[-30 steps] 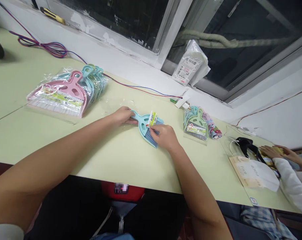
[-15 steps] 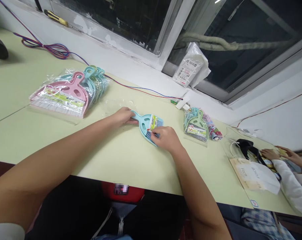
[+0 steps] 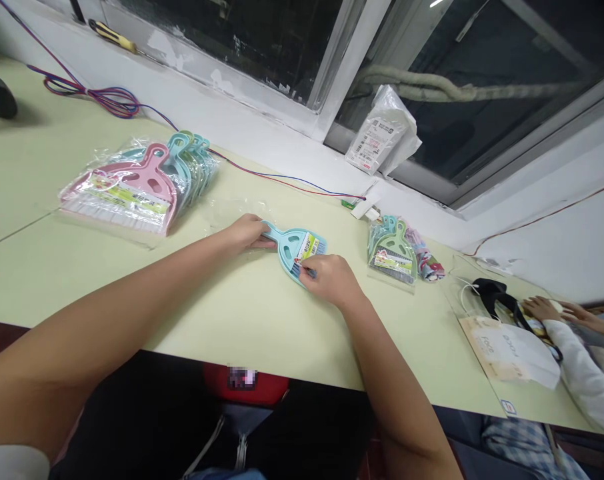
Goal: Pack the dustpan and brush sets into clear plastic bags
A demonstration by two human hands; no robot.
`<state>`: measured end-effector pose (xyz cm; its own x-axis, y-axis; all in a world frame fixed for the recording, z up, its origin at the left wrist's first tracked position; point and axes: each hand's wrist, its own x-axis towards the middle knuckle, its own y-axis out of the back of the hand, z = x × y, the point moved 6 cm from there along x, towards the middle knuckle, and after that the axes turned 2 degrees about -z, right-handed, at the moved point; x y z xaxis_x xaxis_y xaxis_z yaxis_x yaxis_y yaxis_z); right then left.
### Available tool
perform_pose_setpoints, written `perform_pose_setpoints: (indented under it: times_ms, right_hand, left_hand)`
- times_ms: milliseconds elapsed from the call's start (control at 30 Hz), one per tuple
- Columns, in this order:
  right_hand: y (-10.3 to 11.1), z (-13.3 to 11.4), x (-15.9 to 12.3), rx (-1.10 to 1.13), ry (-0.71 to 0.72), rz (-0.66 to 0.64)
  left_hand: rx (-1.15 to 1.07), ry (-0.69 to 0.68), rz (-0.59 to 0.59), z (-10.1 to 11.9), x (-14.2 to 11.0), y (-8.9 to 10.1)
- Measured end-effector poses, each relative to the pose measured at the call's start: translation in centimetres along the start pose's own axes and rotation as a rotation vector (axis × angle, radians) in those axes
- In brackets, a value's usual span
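Note:
A small light-blue dustpan and brush set (image 3: 289,243) lies at the middle of the table, its handle pointing left. My left hand (image 3: 252,233) is closed around the handle end. Across the blue bristles sits a white and green label (image 3: 309,247). My right hand (image 3: 327,277) pinches the label's lower end, with thumb and forefinger together over the bristles. Behind my left hand a clear plastic wrapper (image 3: 232,210) lies crumpled on the table.
Wrapped dustpan sets, a pink one (image 3: 155,175) in front, stand at the left. More wrapped sets, a green one (image 3: 397,252) foremost, lie right. Coiled wire (image 3: 107,100) runs along the wall. At far right another person's hands (image 3: 542,310) work near a paper bag (image 3: 512,350).
My right hand has shifted slightly left along the brush, and the label now sits more tilted. My left hand stays on the handle. The other person's hands have moved a little.

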<state>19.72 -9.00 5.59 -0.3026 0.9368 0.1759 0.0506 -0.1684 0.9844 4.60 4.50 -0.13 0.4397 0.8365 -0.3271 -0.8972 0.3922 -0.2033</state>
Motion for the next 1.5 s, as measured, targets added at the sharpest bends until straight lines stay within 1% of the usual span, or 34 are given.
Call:
perform_pose_setpoints:
  times_ms: [233, 467, 1067, 1167, 1367, 1500]
  right_hand:
    - [-0.1, -0.1, -0.2, 0.021, 0.021, -0.001]
    - [-0.2, -0.1, -0.3, 0.048, 0.008, -0.021]
    - [-0.5, 0.6, -0.1, 0.077, 0.012, -0.019]
    - [-0.6, 0.9, -0.1, 0.089, 0.006, 0.005]
    - [-1.0, 2.0, 0.0, 0.173, 0.033, 0.116]
    - [-1.7, 3.0, 0.1, 0.226, 0.009, 0.085]
  left_hand:
    - [0.005, 0.002, 0.007, 0.2, -0.2, -0.1]
    - [-0.002, 0.006, 0.006, 0.1, -0.1, -0.1]
    - [0.004, -0.002, -0.009, 0.1, 0.0, 0.0]
    - [0.017, 0.001, -0.013, 0.2, -0.1, -0.1]
    - [0.021, 0.012, 0.004, 0.2, -0.2, -0.2]
    - [0.013, 0.010, 0.004, 0.1, -0.1, -0.1]
